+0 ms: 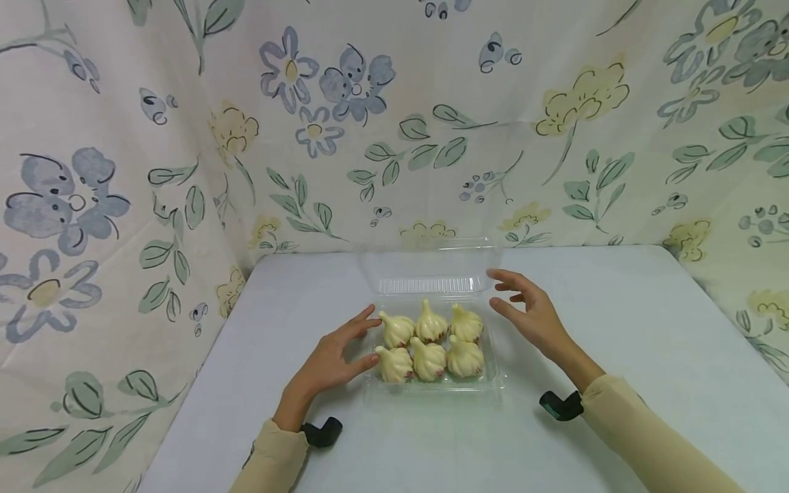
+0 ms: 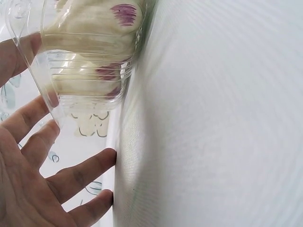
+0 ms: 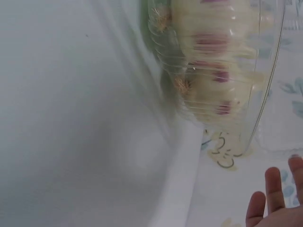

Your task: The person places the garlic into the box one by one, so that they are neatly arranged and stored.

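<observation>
Several pale garlic bulbs (image 1: 429, 359) sit in two rows inside a clear plastic clamshell box (image 1: 437, 387). Its transparent lid (image 1: 431, 285) stands raised behind the base, hinged at the far side. My left hand (image 1: 329, 356) is at the box's left side, fingers spread, with fingertips touching the rim; in the left wrist view two lower fingers (image 2: 85, 175) reach down to the table. Beside the lid's right edge is my right hand (image 1: 536, 318), fingers loosely extended, one fingertip at that edge. Purple marks show on the bulbs through the box wall (image 3: 213, 47).
The box rests on a white table (image 1: 616, 308). A floral curtain (image 1: 394, 137) hangs behind it and at both sides. Black wrist devices (image 1: 322, 433) show below both sleeves.
</observation>
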Motion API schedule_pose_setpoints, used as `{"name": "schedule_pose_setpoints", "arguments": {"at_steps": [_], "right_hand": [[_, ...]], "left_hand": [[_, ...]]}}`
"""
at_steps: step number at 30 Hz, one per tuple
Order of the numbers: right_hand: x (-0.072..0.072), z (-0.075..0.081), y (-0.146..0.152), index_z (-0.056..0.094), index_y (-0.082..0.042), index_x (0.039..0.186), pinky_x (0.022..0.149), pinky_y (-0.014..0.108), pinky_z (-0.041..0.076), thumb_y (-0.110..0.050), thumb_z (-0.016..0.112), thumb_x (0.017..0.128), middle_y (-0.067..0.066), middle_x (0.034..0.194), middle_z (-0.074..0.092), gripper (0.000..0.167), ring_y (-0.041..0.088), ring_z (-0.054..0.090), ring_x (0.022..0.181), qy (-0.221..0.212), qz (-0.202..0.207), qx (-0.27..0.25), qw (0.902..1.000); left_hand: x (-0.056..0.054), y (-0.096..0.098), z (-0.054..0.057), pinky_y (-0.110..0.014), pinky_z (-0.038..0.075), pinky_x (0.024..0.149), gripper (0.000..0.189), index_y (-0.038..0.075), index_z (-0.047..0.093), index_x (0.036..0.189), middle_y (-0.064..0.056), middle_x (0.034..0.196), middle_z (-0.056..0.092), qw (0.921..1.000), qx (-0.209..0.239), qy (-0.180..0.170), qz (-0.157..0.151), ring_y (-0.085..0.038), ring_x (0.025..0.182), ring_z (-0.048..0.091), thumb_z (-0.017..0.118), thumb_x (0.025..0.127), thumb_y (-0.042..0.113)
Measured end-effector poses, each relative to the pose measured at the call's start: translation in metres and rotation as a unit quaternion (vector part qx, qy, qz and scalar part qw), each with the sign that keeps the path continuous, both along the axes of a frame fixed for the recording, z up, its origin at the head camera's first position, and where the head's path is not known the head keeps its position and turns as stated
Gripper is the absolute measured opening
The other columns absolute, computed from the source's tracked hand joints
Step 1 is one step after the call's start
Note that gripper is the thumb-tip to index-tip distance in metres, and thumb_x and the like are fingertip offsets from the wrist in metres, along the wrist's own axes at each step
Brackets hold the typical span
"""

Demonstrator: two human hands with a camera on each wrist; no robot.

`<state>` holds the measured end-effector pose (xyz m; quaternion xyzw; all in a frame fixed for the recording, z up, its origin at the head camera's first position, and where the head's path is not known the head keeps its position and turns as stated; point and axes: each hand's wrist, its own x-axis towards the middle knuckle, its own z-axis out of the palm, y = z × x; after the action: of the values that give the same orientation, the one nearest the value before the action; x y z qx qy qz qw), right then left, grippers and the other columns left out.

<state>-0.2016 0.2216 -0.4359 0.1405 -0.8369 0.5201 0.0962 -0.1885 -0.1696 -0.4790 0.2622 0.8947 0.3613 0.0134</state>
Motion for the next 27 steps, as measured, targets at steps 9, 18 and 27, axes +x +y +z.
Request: {"name": "schedule_pose_setpoints", "arguments": {"at_steps": [9,18,27], "right_hand": [[0.018,-0.001,0.003,0.053,-0.009,0.145,0.102,0.045,0.041,-0.016,0.069,0.097,0.017,0.147,0.055,0.050,0.032,0.053,0.128,-0.027,-0.003,0.022,0.9994],[0.029,-0.005,0.006,0.052,-0.007,0.144,0.101,0.061,0.041,-0.019,0.069,0.097,0.025,0.138,0.058,0.052,0.044,0.050,0.126,-0.055,-0.005,0.032,0.9980],[0.034,-0.008,0.009,0.050,-0.010,0.148,0.100,0.061,0.043,-0.021,0.069,0.098,0.018,0.147,0.053,0.055,0.036,0.049,0.128,-0.057,-0.004,0.052,0.9970]], "left_hand": [[0.000,0.000,0.001,-0.063,0.040,0.112,0.064,0.028,0.051,0.150,0.013,0.168,0.027,1.0000,0.002,0.003,-0.002,-0.029,0.133,0.061,0.071,0.093,0.047],[0.001,0.000,0.002,-0.063,0.042,0.110,0.063,0.027,0.050,0.151,0.012,0.169,0.027,0.9999,0.000,0.006,-0.008,-0.029,0.132,0.061,0.069,0.094,0.046],[0.001,0.001,0.003,-0.065,0.041,0.110,0.061,0.030,0.051,0.150,0.004,0.166,0.034,1.0000,-0.003,0.004,0.003,-0.029,0.131,0.062,0.068,0.094,0.047]]}}
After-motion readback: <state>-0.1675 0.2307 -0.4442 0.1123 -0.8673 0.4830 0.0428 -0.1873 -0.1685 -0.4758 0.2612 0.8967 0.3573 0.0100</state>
